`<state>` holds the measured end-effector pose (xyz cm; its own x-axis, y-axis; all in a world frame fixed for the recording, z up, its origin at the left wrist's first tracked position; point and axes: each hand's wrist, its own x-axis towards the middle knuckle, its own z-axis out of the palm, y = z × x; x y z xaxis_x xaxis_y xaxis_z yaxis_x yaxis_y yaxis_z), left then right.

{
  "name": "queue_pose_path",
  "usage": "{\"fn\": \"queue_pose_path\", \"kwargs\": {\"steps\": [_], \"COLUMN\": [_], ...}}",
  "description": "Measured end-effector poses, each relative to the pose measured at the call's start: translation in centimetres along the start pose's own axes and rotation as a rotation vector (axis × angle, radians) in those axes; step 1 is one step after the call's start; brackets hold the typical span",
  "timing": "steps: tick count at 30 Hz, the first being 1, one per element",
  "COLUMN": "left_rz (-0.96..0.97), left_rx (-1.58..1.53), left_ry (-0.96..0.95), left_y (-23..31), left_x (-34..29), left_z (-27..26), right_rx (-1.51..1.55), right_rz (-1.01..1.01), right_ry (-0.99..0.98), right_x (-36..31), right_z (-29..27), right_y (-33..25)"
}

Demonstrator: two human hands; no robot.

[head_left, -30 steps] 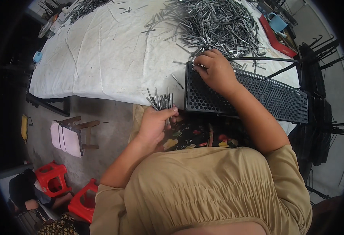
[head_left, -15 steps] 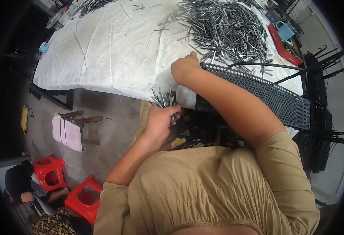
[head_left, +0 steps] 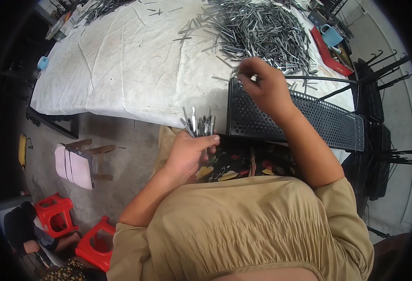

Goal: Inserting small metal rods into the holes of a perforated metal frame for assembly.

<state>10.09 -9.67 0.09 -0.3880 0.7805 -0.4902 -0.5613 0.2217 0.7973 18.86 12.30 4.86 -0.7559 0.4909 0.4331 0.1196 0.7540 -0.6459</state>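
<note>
My left hand (head_left: 185,152) is closed round a bundle of short metal strips (head_left: 198,122), their ends fanning up past the thumb just off the table's near edge. Over the left end of a black perforated metal rack (head_left: 321,117) is my right hand (head_left: 269,91), thumb and fingers curled together near the rack's upper corner. Whatever those fingertips may hold is too small and blurred to make out. A large heap of loose grey metal strips (head_left: 262,37) lies beyond the right hand.
A white cloth (head_left: 117,61) covers the table. At the right are a red tray (head_left: 330,56), a light blue mug (head_left: 330,35) and black hooked racks (head_left: 384,84). To the left stand a padded stool (head_left: 74,166) and red plastic stools (head_left: 56,215), with another person (head_left: 21,225) beside them.
My right hand has drawn back from the edge of the strip heap to the rack's left end, fingers now curled. The left hand still grips its bundle; the whole view has shifted slightly.
</note>
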Motion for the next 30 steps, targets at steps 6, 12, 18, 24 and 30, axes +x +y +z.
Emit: {"fn": "queue_pose_path", "kwargs": {"steps": [6,12,18,24,30], "left_rz": [-0.145,-0.129,-0.049,-0.046,-0.032], "left_rx": [-0.032,-0.039,-0.039,-0.052,-0.101], "left_ry": [-0.161,-0.152,-0.062,-0.025,0.031], "left_y": [-0.1,-0.8,-1.0,-1.0,-1.2], "left_x": [-0.1,0.0,-0.4,-0.3,-0.5], "left_z": [2.5,3.3,3.8,4.4,4.2], "right_rx": [-0.099,-0.154,-0.212,-0.307,-0.107], "right_rz": [-0.082,-0.168,-0.186,-0.28,-0.084], "right_ry": [0.159,0.184,0.163,0.133,0.005], "right_x": [-2.0,-1.6,-1.4,-1.4,-3.2], "right_z": [-0.3,-0.1,-0.1,0.0,-0.5], "right_y": [3.3,3.3,3.4,5.0,3.0]}}
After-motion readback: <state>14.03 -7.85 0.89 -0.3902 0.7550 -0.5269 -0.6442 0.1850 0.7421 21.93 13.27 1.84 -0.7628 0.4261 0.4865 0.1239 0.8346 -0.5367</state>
